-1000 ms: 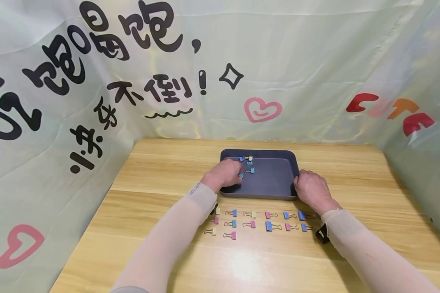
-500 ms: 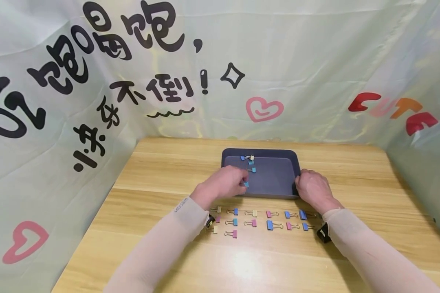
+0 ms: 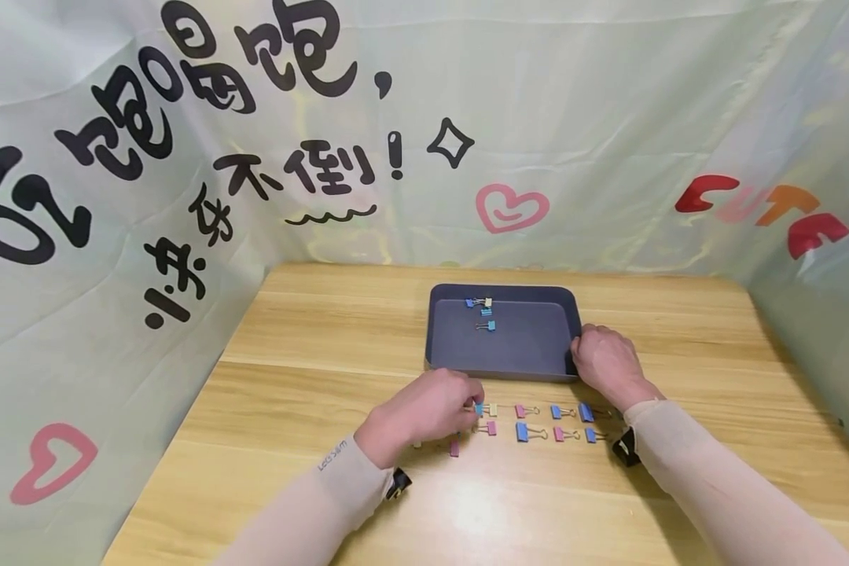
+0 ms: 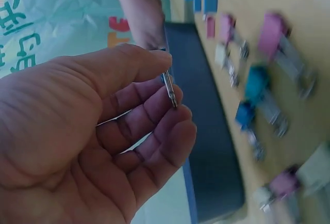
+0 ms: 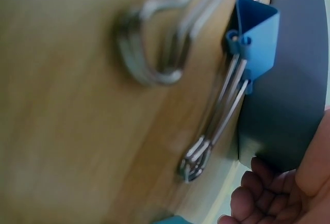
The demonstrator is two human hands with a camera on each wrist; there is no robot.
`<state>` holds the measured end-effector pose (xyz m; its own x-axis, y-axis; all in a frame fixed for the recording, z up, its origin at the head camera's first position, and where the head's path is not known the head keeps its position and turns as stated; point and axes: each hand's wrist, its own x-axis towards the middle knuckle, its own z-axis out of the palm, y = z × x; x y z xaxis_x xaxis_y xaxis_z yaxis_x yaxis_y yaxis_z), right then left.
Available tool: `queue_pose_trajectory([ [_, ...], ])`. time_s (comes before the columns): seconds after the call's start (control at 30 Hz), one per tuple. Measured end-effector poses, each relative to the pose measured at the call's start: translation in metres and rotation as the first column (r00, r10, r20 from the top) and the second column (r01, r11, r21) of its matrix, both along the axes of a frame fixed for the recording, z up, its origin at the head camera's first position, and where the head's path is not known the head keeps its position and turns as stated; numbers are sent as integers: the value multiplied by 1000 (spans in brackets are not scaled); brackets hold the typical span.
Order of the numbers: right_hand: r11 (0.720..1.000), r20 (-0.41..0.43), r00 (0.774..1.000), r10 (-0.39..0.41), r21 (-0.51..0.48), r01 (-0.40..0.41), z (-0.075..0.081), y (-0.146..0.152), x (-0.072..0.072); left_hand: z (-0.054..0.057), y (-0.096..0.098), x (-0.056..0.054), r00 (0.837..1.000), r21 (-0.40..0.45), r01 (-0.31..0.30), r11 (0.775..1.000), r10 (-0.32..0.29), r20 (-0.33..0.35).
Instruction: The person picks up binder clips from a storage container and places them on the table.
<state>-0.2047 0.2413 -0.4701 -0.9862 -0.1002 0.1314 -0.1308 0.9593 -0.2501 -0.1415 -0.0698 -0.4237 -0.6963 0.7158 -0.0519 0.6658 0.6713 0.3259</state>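
My left hand point(image 3: 424, 407) is over the left part of the clip rows in front of the tray. Between its thumb and fingers it pinches a small teal binder clip point(image 3: 479, 409); the left wrist view shows the clip's metal handle point(image 4: 169, 87) at the fingertips. The dark grey tray point(image 3: 531, 342) lies behind the rows. At its right side, my right hand point(image 3: 608, 362) grips the rim, fingers curled by the outer wall point(image 5: 278, 126). Inside the tray, at the back left, are a blue clip point(image 3: 470, 303), a cream clip point(image 3: 488, 302) and teal clips point(image 3: 490, 325).
Binder clips stand in rows on the wooden table point(image 3: 538, 503), among them a pink clip point(image 3: 520, 411), a large blue clip point(image 3: 522, 431) and a cream clip point(image 3: 493, 409). The left arm covers several others. Printed cloth walls point(image 3: 594, 157) enclose the table's back and sides.
My left hand has come out of the tray toward the front, carrying a teal binder clip over the rows. My right hand stays at the tray's right side.
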Motion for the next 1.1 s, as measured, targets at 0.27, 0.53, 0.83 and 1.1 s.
queue_pose_trajectory([
  [0.27,1000,-6,1000,-6,-1,6,-1,1,0,-18,3,20,997,-67,15,998,-20,-68],
  [0.53,1000,-30,1000,-4,-6,4,-1,0,-1,-30,9,31,986,-101,25,995,-41,-160],
  [0.83,1000,-22,1000,-5,-3,5,-1,0,-1,-37,15,38,983,-173,3,985,-34,-178],
  [1.1,1000,-22,1000,-6,-7,6,-1,0,0,-40,16,39,979,-182,0,983,-37,-200],
])
